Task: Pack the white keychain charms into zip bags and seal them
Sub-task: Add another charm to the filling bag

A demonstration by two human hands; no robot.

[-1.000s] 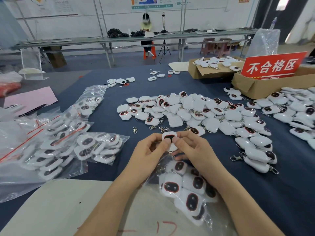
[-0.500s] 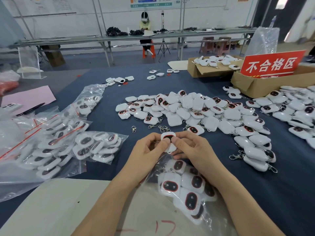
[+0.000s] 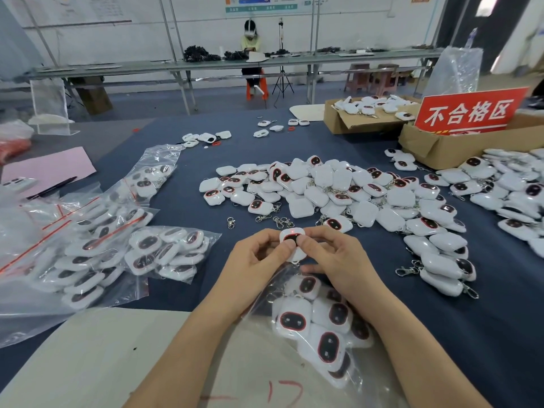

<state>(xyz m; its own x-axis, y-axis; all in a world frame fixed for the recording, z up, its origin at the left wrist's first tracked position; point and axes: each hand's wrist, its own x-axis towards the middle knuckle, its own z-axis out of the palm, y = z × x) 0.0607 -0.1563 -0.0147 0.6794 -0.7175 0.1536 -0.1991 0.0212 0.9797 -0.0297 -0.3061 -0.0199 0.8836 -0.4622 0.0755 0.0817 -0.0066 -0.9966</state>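
One white charm pinched between left hand and right hand — red sign reads 不合格区 — board marked 17.

Factory packing floor, long steel workbenches, cardboard boxes of charms, red reject-area sign

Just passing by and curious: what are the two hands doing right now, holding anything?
Left hand: pinches a white charm, thumb on its dark face.
Right hand: pinches the same white charm from the other side.
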